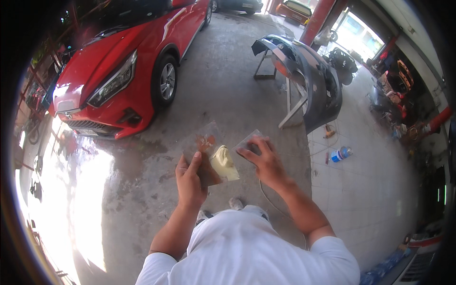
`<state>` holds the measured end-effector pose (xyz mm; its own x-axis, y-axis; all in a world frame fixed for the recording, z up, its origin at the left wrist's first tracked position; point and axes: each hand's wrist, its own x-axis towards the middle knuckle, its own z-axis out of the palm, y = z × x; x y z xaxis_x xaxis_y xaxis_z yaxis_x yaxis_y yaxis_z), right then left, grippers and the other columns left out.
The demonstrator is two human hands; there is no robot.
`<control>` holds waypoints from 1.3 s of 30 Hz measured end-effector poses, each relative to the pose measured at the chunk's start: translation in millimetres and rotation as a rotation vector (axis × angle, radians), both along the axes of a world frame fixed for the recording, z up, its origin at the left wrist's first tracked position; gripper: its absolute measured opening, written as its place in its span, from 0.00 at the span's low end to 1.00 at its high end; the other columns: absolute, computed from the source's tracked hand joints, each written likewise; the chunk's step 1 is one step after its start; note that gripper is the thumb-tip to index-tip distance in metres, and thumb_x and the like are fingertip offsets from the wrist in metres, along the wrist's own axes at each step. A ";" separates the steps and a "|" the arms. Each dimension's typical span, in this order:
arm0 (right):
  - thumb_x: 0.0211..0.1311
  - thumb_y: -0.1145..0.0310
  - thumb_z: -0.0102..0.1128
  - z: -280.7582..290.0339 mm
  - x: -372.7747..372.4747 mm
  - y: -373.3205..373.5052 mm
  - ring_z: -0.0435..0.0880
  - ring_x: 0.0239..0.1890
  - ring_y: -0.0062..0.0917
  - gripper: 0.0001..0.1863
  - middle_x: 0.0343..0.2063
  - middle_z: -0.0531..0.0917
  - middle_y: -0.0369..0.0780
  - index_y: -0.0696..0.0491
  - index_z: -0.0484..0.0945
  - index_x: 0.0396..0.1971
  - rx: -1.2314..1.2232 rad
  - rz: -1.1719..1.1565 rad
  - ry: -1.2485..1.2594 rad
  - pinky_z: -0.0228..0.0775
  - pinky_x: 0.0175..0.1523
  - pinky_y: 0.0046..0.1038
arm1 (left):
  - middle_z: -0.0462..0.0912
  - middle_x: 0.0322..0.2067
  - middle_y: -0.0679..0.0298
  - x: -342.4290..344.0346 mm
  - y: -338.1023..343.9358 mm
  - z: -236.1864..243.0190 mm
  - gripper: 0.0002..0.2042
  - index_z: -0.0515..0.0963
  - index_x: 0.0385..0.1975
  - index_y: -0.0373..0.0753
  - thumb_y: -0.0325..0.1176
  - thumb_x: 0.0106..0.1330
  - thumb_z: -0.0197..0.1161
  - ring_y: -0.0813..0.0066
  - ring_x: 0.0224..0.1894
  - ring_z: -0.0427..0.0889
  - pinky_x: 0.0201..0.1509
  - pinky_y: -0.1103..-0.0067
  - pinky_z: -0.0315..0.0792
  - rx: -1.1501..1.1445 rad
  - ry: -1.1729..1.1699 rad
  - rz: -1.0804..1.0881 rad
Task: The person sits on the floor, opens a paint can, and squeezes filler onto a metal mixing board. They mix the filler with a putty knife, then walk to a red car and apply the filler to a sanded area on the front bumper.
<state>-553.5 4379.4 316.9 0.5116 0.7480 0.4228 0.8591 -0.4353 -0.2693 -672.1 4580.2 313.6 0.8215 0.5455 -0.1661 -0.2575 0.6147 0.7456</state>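
1. Left hand (190,178): flat plate (206,170) gripped at its left edge, thumb on top; the fingers beneath are largely hidden. The plate is best kept level and braced.
2. Right hand (263,159): thin flat spreader (243,143) pinched, just right of the plate; its lower face cannot be seen. A low angle and even pressure are probably called for.
3. Pale yellow paste (223,160): heaped on the plate's right part, between the hands. It is best gathered inward from the edge; whether it is evenly blended cannot be told.
4. Bumper (316,80), far right: its stand is partly hidden.
5. Red car (114,71), far left: roof cut off.
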 end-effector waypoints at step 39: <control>0.50 0.81 0.68 -56.1 -26.2 17.0 0.75 0.63 0.32 0.33 0.55 0.77 0.31 0.32 0.85 0.55 0.099 0.164 -0.022 0.62 0.70 0.56 | 0.86 0.44 0.65 22.8 18.5 21.8 0.10 0.78 0.53 0.30 0.25 0.77 0.58 0.82 0.44 0.79 0.52 0.84 0.71 0.818 -0.033 0.345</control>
<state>-579.7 4396.4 260.8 0.3761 0.7751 0.5078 0.9224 -0.2615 -0.2841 -649.3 4598.7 335.4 0.5869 0.7008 0.4055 -0.3593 -0.2234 0.9061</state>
